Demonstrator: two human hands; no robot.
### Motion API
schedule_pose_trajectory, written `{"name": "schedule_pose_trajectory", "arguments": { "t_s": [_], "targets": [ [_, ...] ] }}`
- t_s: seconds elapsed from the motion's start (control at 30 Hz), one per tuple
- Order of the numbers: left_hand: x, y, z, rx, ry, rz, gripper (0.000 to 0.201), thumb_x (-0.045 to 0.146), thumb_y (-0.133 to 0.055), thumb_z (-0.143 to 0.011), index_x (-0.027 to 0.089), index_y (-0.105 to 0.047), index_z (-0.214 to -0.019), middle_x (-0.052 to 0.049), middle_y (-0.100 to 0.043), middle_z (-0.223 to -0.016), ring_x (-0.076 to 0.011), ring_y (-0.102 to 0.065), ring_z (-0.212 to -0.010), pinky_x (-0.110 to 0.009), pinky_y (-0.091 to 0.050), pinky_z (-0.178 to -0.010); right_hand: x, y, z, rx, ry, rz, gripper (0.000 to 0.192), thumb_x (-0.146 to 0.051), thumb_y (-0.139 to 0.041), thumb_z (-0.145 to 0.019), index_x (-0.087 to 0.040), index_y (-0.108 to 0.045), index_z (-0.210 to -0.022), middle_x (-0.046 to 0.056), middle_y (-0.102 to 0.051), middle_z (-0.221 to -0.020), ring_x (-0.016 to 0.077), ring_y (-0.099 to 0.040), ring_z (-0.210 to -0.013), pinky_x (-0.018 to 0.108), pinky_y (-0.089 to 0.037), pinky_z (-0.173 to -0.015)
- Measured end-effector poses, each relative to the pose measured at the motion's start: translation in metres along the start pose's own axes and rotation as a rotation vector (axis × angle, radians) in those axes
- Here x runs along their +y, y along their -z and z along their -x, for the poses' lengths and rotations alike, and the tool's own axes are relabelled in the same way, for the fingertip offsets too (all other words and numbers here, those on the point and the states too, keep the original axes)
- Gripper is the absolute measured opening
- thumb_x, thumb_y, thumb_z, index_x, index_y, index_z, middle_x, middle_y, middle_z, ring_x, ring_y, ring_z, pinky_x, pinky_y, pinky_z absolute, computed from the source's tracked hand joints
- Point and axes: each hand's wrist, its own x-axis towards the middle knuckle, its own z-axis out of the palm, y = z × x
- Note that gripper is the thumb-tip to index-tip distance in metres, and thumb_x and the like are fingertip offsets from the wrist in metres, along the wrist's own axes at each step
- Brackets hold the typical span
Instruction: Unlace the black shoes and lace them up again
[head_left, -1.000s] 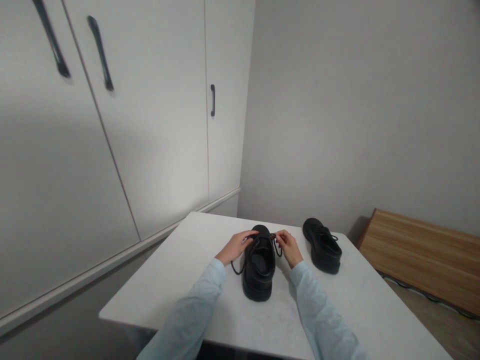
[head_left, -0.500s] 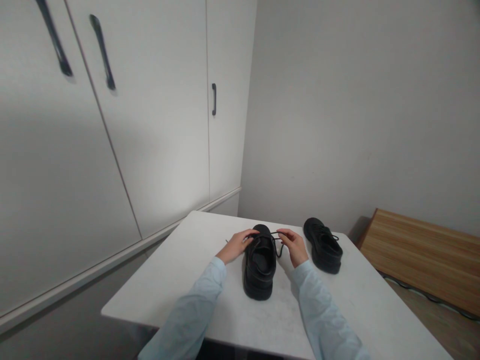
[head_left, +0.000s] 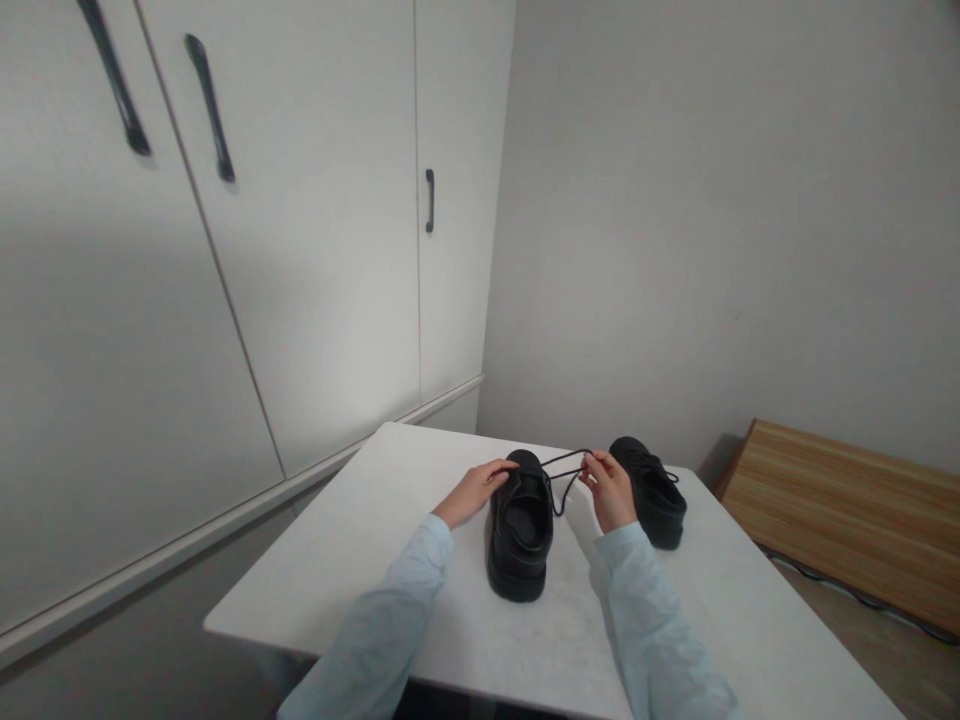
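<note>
A black lace-up shoe (head_left: 519,540) stands on the white table (head_left: 360,570), heel toward me. My left hand (head_left: 474,491) rests on the shoe's left side near the toe, fingers on the upper. My right hand (head_left: 609,489) pinches the shoe's black lace (head_left: 562,467) and holds it stretched out to the right of the shoe. A second black shoe (head_left: 654,494) stands just behind and right of my right hand, its laces tied.
White cupboard doors (head_left: 300,230) with dark handles fill the left. A grey wall stands behind the table. A low wooden board (head_left: 847,515) lies to the right, beyond the table's right edge.
My right hand has moved right, away from the shoe, drawing the lace out taut. My left hand has stayed on the shoe.
</note>
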Motion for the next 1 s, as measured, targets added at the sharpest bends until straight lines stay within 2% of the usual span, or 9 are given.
{"name": "schedule_pose_trajectory", "arguments": {
  "t_s": [0.33,0.63,0.83,1.0],
  "targets": [
    [-0.002,0.000,0.001,-0.007,-0.014,0.026,0.036,0.040,-0.045,-0.088,0.020,-0.060,-0.114,-0.008,-0.061,-0.117,-0.0212,-0.054,-0.111,-0.033,-0.036,-0.099,-0.013,-0.001,0.000,0.043,0.041,-0.102,0.022,-0.033,-0.072,-0.060,-0.020,-0.057,-0.070,-0.002,-0.059,-0.068,0.0101,-0.053,-0.062,0.021,-0.043,-0.055],
    [-0.001,0.000,0.001,-0.005,-0.014,0.036,0.035,0.039,-0.045,-0.088,0.020,-0.060,-0.113,-0.007,-0.062,-0.116,-0.0210,-0.054,-0.109,-0.033,-0.038,-0.098,-0.024,0.005,-0.002,0.039,0.142,-0.067,0.018,-0.035,-0.065,-0.067,-0.020,-0.053,-0.069,-0.001,-0.056,-0.070,0.0117,-0.053,-0.064,0.022,-0.043,-0.055],
    [-0.002,0.001,0.002,-0.007,-0.021,0.022,0.034,0.038,-0.045,-0.088,0.020,-0.060,-0.113,-0.007,-0.062,-0.117,-0.0211,-0.054,-0.110,-0.032,-0.037,-0.099,-0.030,0.013,-0.006,0.060,0.172,-0.157,0.018,-0.031,-0.068,-0.065,-0.021,-0.056,-0.074,-0.003,-0.057,-0.069,0.0098,-0.053,-0.065,0.020,-0.041,-0.054],
    [-0.005,0.000,0.001,-0.006,-0.022,0.014,0.033,0.037,-0.045,-0.088,0.020,-0.060,-0.113,-0.007,-0.062,-0.116,-0.0209,-0.054,-0.110,-0.032,-0.037,-0.098,-0.031,0.015,-0.008,0.093,0.216,-0.140,0.023,-0.029,-0.071,-0.063,-0.021,-0.057,-0.079,-0.003,-0.059,-0.069,0.0098,-0.055,-0.065,0.020,-0.041,-0.054]
  ]
}}
